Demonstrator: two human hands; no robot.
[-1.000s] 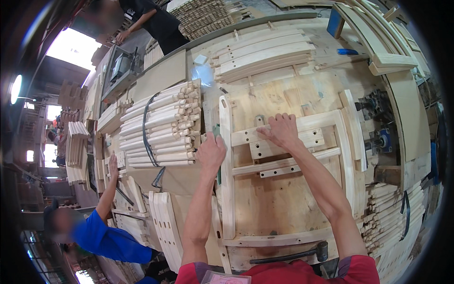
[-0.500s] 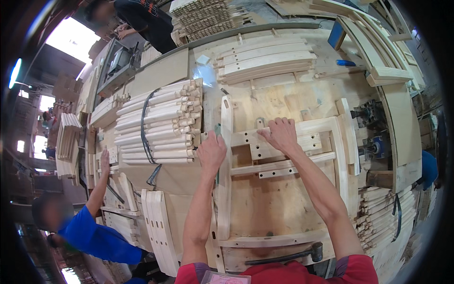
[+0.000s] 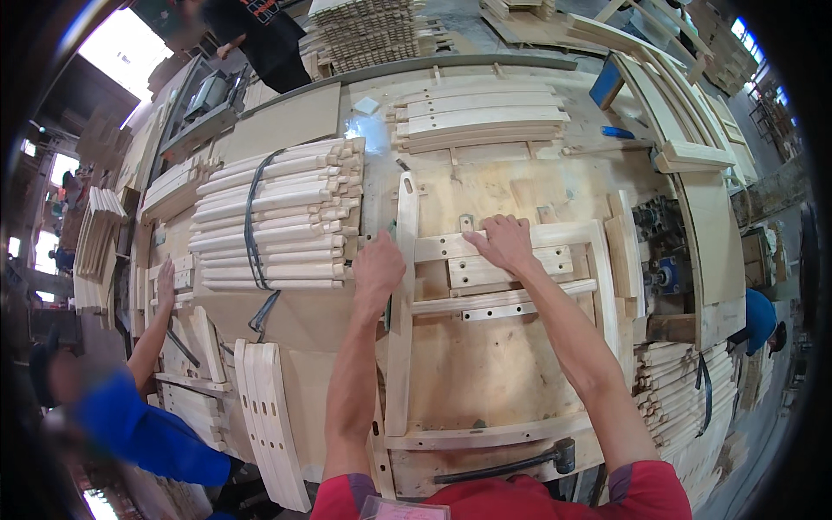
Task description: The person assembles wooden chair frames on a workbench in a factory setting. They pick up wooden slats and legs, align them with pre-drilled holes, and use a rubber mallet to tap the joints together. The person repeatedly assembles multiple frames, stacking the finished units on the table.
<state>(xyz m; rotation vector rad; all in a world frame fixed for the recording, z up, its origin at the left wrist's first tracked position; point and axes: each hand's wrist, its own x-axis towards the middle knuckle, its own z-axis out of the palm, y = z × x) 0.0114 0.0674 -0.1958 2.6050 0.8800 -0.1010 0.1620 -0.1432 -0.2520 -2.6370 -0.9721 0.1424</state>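
Note:
A pale wooden frame lies on the plywood work surface (image 3: 494, 373) in front of me. Its slotted left post (image 3: 400, 347) stands against the ends of the cross rails. Beside this post, on its left, my left hand (image 3: 379, 267) is closed in a fist; what it grips is hidden by the fingers. My right hand (image 3: 505, 244) is closed over the upper rail (image 3: 555, 236), fingers bent across its far edge and thumb apart on the near side. Below that hand lies a drilled wooden block (image 3: 472, 273), and a narrower rail (image 3: 503, 299) runs beneath it.
A black-handled hammer (image 3: 520, 464) lies nearest me. Strapped wooden bars (image 3: 277, 217) are stacked at left, with slotted posts (image 3: 269, 407) below. Curved slats (image 3: 481, 113) lie at the far side. A co-worker in a blue shirt (image 3: 147, 425) reaches in from the left; another person stands far left.
The whole view has shifted slightly, moving the scene leftward. Both my hands keep nearly the same places on and beside the wooden frame.

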